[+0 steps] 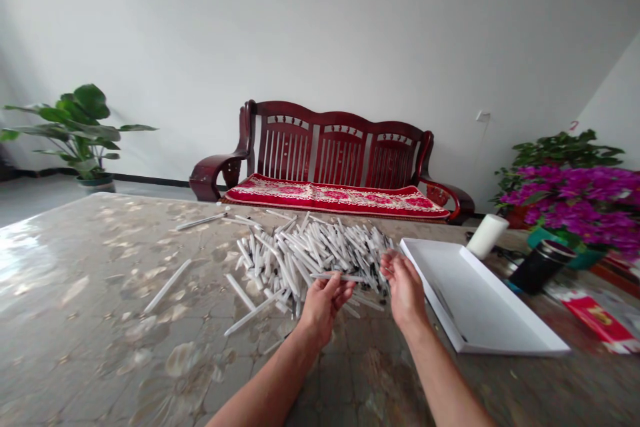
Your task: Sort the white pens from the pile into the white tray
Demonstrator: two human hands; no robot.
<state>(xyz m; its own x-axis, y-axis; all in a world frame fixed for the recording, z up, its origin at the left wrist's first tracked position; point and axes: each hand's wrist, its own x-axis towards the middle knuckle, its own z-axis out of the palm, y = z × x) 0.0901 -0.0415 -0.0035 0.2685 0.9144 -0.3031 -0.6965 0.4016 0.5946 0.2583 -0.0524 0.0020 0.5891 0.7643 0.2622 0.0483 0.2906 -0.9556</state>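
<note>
- Two bare forearms of mine reach forward over the patterned table (pixel 100 340), the hands a little apart from each other.
- My left hand (pixel 321 307) grips a slim pen (pixel 353 277) between thumb and fingers, with the other fingers bent beneath it.
- That pen lies crosswise in front of me, close to level, its long axis running left to right; one end sticks out past my left thumb, the other points toward my right hand (pixel 407 290).
- The right hand is just beyond that right-hand end, with a gap between. Its fingers are curled inward; whether they pinch something small I cannot tell. So my left is the nearer hand, being on the pen itself, and the right faces its tip.
- To the right of my right hand, near it, sits the shallow white tray (pixel 505 307), slanting away from me, with a single pen (pixel 444 301) lying along its left side.
- Just past my fingers spreads the heap of white pens (pixel 295 250), pointing every which way, some with dark ends. One loose pen (pixel 167 287) rests well apart to the left, angled away from me.
- Beyond the tray's far right side are a white cylinder (pixel 487 236) and a black cup (pixel 541 268), both well clear of my hands.
- Farthest, behind the table, stands the dark red bench (pixel 343 157).
</note>
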